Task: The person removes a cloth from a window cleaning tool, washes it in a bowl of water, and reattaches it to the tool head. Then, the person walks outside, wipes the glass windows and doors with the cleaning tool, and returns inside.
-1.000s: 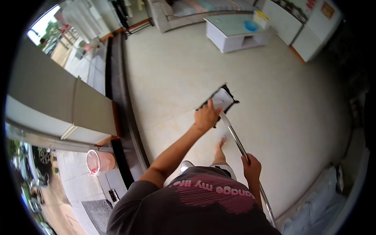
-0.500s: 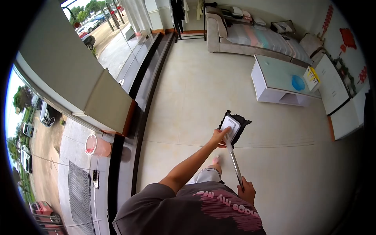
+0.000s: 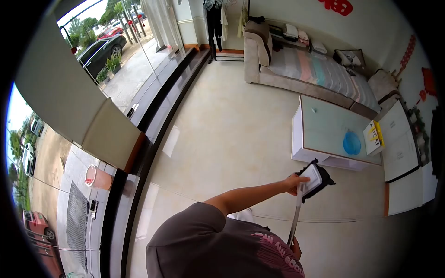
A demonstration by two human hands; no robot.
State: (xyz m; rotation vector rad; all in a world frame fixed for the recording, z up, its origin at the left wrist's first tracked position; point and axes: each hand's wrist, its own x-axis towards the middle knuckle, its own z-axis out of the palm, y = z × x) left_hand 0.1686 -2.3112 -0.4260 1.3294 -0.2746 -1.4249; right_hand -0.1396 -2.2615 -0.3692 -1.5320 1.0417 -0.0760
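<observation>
A flat mop head point(image 3: 316, 181), white on top with a dark cloth around its edges, is raised off the floor at the right of centre. My left hand point(image 3: 295, 184) grips it where the head meets the pole, with the thumb on the white plate. The metal pole point(image 3: 295, 217) slants down toward my body. Lower on it, my right hand point(image 3: 295, 248) is wrapped round the pole, partly hidden by my shirt.
A glass-topped table point(image 3: 324, 123) holds a blue bowl point(image 3: 352, 142) and a yellow-white box point(image 3: 373, 137). Behind it is a sofa point(image 3: 296, 81). A dark-edged step point(image 3: 162, 123) runs along the left, with a pink bucket point(image 3: 98, 178) beyond it.
The mop head and my left hand have moved right, nearer the table. My right hand is now lower and more hidden behind my shirt. The view has shifted too.
</observation>
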